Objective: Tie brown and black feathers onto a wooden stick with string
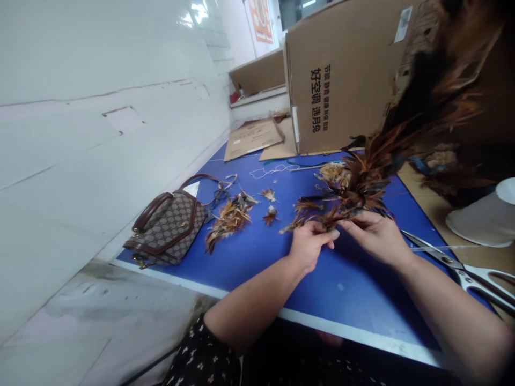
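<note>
A long strip of brown and black feathers (364, 185) runs from the upper right down onto the blue table. Its near end lies between my two hands. My left hand (309, 244) is closed, thumb and fingers pinching the feather strip. Close beside it, my right hand (376, 236) pinches the same strip, the thumb and forefinger nearly meeting the left thumb. The fingers hide the exact spot they grip. Left of my hands lies a loose heap of brown feathers (228, 217), with a few small feather tufts (270, 214) near it.
A patterned handbag (171, 228) stands at the table's left edge by the white wall. Large scissors (454, 262) lie right of my right arm, near a white cone-shaped spool (483, 217). A big cardboard box (350, 86) and flat cardboard (253, 138) are at the back, with white thread (273, 171) before them.
</note>
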`<state>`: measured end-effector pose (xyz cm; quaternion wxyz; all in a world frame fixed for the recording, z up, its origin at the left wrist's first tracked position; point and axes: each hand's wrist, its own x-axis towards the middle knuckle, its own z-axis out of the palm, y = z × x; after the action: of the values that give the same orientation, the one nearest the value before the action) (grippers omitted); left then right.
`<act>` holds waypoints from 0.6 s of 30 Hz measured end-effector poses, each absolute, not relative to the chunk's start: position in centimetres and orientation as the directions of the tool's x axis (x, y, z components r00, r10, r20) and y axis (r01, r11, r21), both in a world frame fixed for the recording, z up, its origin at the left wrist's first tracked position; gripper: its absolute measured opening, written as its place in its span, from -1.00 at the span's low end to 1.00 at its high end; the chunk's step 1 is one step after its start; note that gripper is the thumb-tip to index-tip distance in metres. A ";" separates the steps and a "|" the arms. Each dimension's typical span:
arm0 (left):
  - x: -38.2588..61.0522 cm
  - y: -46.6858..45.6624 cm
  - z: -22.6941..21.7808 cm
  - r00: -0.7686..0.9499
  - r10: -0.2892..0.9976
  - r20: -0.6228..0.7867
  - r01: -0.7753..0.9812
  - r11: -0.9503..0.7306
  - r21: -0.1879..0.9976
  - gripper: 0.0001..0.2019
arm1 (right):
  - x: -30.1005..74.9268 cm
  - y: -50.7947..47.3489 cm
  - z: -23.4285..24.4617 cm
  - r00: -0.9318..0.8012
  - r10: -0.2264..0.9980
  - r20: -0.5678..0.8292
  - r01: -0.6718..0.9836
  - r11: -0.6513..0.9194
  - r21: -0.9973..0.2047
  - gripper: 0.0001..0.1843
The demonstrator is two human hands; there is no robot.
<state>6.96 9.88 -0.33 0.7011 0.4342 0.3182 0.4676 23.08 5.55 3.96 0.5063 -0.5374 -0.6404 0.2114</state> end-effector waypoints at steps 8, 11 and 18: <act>6.9 10.2 -0.7 0.391 0.920 -0.013 -0.293 0.137 0.946 -0.68 | 23.2 5.7 4.2 0.071 0.900 0.429 0.509 0.338 -0.792 -0.65; 6.8 10.3 -0.7 0.381 0.924 0.026 -0.260 0.080 0.962 -0.66 | 23.0 5.8 4.0 0.084 0.912 0.401 0.446 0.326 -0.834 -0.62; 6.4 10.0 -0.4 0.476 0.879 0.043 -0.185 0.052 0.981 -0.58 | 22.8 6.0 2.3 0.022 0.940 0.341 0.361 0.310 -0.879 -0.69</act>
<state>6.36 9.98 -0.40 0.6546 0.5562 0.3119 0.4060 22.82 6.02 2.32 0.4999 -0.5110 -0.6365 0.2894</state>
